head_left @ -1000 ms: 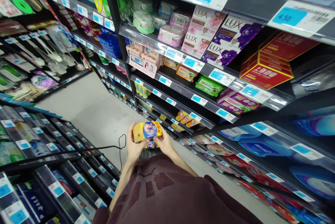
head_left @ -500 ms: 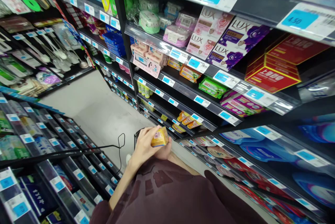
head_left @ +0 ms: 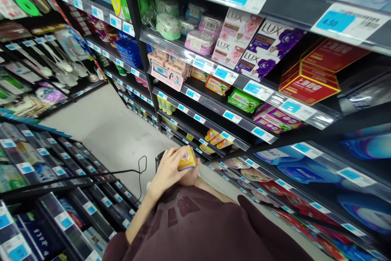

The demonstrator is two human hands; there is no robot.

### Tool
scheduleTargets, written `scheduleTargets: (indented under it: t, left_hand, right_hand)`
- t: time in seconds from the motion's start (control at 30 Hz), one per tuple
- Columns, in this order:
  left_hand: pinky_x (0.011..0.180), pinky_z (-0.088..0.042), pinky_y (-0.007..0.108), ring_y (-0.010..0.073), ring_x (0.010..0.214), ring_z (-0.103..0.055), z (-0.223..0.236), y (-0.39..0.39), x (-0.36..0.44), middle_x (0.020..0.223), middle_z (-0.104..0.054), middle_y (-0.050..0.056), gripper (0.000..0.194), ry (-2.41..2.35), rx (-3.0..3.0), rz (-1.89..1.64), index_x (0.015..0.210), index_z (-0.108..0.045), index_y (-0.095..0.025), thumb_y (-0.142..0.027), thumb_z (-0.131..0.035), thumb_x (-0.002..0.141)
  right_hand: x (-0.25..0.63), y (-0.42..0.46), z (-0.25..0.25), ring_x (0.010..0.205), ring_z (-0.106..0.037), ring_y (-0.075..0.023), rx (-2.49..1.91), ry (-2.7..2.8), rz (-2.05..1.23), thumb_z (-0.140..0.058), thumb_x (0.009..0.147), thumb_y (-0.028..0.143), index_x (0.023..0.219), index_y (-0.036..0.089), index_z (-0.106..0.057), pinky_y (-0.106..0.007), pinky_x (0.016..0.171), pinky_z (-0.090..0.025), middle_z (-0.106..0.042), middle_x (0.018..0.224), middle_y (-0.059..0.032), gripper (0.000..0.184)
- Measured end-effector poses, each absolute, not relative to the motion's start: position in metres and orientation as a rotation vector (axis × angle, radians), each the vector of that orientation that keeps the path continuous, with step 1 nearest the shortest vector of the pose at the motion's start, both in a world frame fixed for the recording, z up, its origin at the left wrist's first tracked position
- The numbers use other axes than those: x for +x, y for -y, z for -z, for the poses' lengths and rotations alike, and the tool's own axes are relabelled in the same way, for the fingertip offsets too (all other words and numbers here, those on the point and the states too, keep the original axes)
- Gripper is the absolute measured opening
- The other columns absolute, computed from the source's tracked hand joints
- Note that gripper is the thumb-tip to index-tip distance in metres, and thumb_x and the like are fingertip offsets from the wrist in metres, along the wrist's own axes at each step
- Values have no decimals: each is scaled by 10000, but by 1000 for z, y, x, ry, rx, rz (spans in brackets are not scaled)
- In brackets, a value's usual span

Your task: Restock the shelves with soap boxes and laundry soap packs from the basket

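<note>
Low in front of my body, both hands hold a small yellow boxed pack (head_left: 187, 159) with a purple-and-white label and a blue lower edge. My left hand (head_left: 167, 167) wraps its fingers over the pack's top and near side. My right hand (head_left: 192, 176) is closed around the far side and underneath, partly hidden by the pack and my left hand. A black rim (head_left: 158, 160), perhaps of a basket or cart, shows just behind my left hand; the rest of it is hidden.
On the right, shelves hold LUX soap boxes (head_left: 256, 55), red boxes (head_left: 311, 84), a green soap pack (head_left: 243, 100) and blue bottles (head_left: 301, 173). A low shelf rack (head_left: 76, 171) with a bent black wire (head_left: 141, 171) stands left. Grey floor (head_left: 113, 126) runs between.
The view has shifted slightly, so the upper right shelves sit a little further left. Both hands keep hold of the yellow pack, which is turned slightly.
</note>
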State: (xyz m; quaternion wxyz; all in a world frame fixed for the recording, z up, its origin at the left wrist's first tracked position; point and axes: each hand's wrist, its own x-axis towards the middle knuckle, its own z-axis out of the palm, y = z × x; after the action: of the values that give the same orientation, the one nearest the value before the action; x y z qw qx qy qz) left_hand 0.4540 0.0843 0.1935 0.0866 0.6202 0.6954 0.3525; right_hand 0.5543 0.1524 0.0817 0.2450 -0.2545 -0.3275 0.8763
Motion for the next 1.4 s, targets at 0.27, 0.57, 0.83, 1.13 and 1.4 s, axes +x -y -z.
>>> scheduleTargets:
  t: [0.27,0.57,0.83,1.13,1.4]
  left_hand:
    - [1020,-474,476,274,1206,-539,-193,-84,452,1423,-591,96,691,-2034,1826,-1097,1541,-332,-288,-312,-654,930]
    - [1046,-491,481,289,1259,-537,-169,-77,449,1360,-497,121,703,-2192,1658,-1170,1521,-363,-323,-182,-643,892]
    - [1000,-541,454,268,1147,-620,-132,-68,432,1215,-588,99,561,-2164,1350,-1240,1222,-582,-205,-68,-687,689]
    - [892,-601,385,291,1213,-608,-123,-55,435,1261,-603,119,614,-1716,945,-1570,1187,-600,-215,-311,-874,646]
    - [1005,-553,467,304,1181,-645,-117,-62,453,1243,-659,142,551,-1545,1110,-1513,1177,-635,-211,-294,-856,679]
  right_hand:
    - [553,-149,-86,1348,-494,-294,-679,707,-2465,-419,633,973,1162,259,-676,-408,1155,-352,-668,1263,-83,925]
    - [558,-173,-97,1266,-565,-342,-578,1092,-2562,-764,501,820,1240,283,-611,-490,1018,-487,-668,1253,-77,927]
    - [564,-177,-106,1030,-673,-250,-968,1339,-2248,-984,442,274,1344,236,-488,-419,941,-548,-670,1152,-59,1030]
    - [600,-210,-119,915,-705,-197,-991,1365,-2342,-866,690,395,1143,220,-669,-312,762,-586,-727,1049,-38,524]
    - [629,-228,-122,815,-704,-183,-850,1398,-2751,-944,548,353,1122,215,-682,-311,733,-576,-736,989,-18,646]
